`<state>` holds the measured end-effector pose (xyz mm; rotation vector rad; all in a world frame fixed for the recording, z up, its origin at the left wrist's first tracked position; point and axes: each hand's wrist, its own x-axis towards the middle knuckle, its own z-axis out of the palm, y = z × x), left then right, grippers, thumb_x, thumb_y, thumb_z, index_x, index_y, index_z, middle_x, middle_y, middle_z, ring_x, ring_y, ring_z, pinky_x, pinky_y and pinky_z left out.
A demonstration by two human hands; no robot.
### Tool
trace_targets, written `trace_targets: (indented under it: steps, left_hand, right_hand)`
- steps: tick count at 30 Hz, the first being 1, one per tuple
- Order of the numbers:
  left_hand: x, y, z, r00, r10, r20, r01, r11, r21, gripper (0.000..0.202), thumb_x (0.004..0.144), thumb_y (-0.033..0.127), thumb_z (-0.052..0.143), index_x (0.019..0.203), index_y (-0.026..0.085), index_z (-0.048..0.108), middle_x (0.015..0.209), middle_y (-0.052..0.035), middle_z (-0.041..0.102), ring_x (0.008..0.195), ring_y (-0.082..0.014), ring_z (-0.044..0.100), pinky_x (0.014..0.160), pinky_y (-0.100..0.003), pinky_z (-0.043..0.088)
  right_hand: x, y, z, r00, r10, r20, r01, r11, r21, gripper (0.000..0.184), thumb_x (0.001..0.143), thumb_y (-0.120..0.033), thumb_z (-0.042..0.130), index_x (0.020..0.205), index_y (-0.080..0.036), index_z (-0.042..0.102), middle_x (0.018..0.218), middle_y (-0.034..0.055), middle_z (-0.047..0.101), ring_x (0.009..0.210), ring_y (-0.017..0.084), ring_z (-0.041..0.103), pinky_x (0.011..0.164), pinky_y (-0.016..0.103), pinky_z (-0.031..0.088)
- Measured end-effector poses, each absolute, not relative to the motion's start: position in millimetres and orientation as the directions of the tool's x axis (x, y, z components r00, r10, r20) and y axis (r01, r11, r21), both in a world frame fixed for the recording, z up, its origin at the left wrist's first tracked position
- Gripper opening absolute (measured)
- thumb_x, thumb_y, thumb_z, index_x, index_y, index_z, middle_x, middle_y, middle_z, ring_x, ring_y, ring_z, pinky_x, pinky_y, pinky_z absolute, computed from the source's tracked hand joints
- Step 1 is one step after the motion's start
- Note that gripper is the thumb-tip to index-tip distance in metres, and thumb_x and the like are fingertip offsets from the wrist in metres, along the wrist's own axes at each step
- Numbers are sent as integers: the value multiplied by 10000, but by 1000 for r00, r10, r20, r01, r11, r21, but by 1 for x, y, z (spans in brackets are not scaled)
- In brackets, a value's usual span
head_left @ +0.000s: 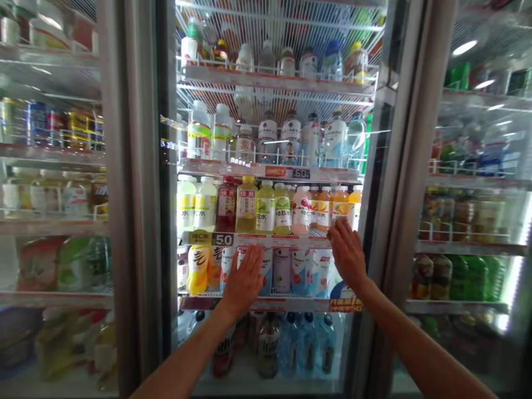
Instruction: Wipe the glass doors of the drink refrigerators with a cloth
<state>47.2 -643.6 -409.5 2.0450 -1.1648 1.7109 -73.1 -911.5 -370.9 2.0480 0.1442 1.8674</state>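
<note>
My left hand (246,277) is stretched forward in front of the lower middle shelf, its fingers extended and nothing seen in them. Behind it stand white-and-blue bottles (281,271), partly covered by the hand. My right hand (348,252) is raised at the right end of the shelf above, fingers slightly bent, with no held thing showing. Nearest to it are orange drink bottles (339,202) with white labels. A pink bottle (301,210) and yellow-green bottles (265,208) stand further left in that row. Whether either hand touches anything, I cannot tell.
Several wire shelves of bottles fill the lit drinks fridge, with price strips (223,239) along their edges. Metal door frames (139,194) stand on both sides. A round blue sticker (344,293) is below my right hand. Blue bottles (307,343) stand at the bottom.
</note>
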Motion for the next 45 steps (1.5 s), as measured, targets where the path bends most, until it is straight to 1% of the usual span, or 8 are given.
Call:
trace_targets:
  steps: [6,10,20,27,32,37,42,45]
  left_hand:
    - [46,-643,-407,-42,-431,901,-682,-647,-341,594,868,241,418,1424,141,237,1364,-124,460,1347,-210,301,1147,-435,67]
    - [44,-643,-406,-53,-415,909,-682,-650,-336,602,867,222,414,1431,147,217,1373,-118,451,1349,-209,296,1146,-440,66]
    - [59,-619,-393,-42,-388,921,-642,-695,-322,537,878,242,401,1394,136,297,1377,-140,442,1330,-225,334,1134,-460,87]
    - [60,-618,-394,-2,-390,921,-656,-694,-295,576,880,307,425,1411,148,269,1377,-139,441,1331,-223,334,1132,-458,97]
    - [62,-616,-394,69,-348,935,-646,-730,-224,644,868,340,455,1431,144,212,1408,-143,394,1351,-237,290,1126,-473,108]
    - [64,-611,-393,59,-364,930,-631,-735,-248,649,876,323,448,1438,144,178,1416,-143,381,1350,-242,290,1125,-471,103]
    - [64,-602,-392,88,-350,933,-600,-766,-231,622,886,278,421,1438,138,171,1413,-144,386,1356,-237,277,1117,-473,131]
    - [64,-598,-392,80,-360,930,-592,-767,-246,601,889,273,418,1431,136,198,1406,-140,398,1352,-233,288,1121,-462,120]
  right_hand:
    - [-79,-924,-380,307,429,850,-58,-883,467,574,868,-92,411,1399,-278,297,1408,56,417,1359,179,278,1091,419,333]
    - [-83,-939,-371,6,227,974,-173,-959,225,590,875,-137,442,1420,-259,251,1447,95,350,1355,228,294,1060,478,363]
    - [-66,-935,-361,-213,-25,977,-98,-994,-47,509,897,-177,358,1404,-191,311,1463,117,310,1361,264,277,1075,556,317]
    - [-49,-884,-368,133,401,907,47,-916,398,624,859,-78,415,1421,-283,239,1423,67,397,1353,205,302,1060,454,371]
    - [-48,-886,-355,-182,96,979,-55,-995,88,606,853,-95,436,1417,-236,265,1463,108,314,1367,238,268,1060,498,346]
    - [-36,-853,-363,147,442,885,34,-896,442,631,851,-65,404,1428,-254,232,1396,64,437,1366,184,271,1090,414,319]
    - [-27,-841,-350,-155,129,979,-65,-991,121,586,866,-109,397,1424,-213,253,1441,120,354,1369,227,264,1083,481,286]
    - [-23,-830,-350,41,378,925,-8,-925,379,604,851,-81,398,1422,-219,257,1385,84,448,1374,189,252,1099,418,285]
